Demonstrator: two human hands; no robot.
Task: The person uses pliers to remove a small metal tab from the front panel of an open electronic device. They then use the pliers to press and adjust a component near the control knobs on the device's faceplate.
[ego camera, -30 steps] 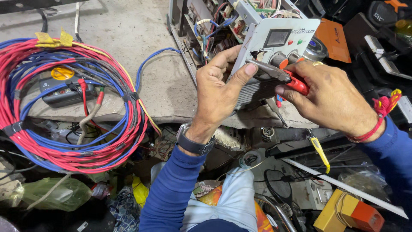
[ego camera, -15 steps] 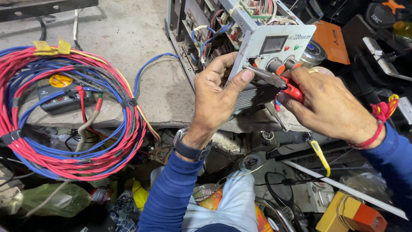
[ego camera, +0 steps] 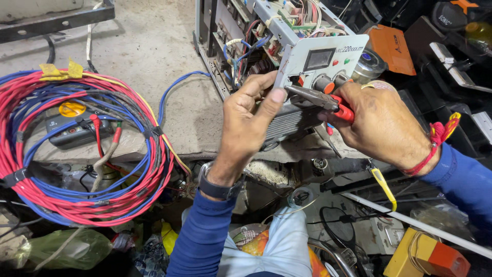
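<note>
At the far edge of the concrete slab (ego camera: 148, 46), seen from my head camera, both of my hands work at the tilted grey front panel (ego camera: 328, 61) of an opened electrical unit (ego camera: 256, 36), its boards and coloured wiring exposed behind.

My right hand (ego camera: 382, 125) is clenched around the red handles of a pair of needle-nose pliers (ego camera: 318, 98), whose tips reach left to a small fitting low on the panel, just beside the orange-ringed knobs (ego camera: 324, 83). My left hand (ego camera: 246, 120) has its thumb and fingertips pressed against the panel's left edge, bracing it rather than closing round anything.

Compared with a second ago, the panel sits higher and nearer in view. The left thumb has crept up toward the plier tips, and the pliers have stayed on the same spot. I judge the work on that fitting is still under way, not finished.

Left of the hands, a coil of red and blue wire (ego camera: 77, 154) lies around a grey multimeter (ego camera: 77, 128) with red probes, well apart from the unit.
</note>
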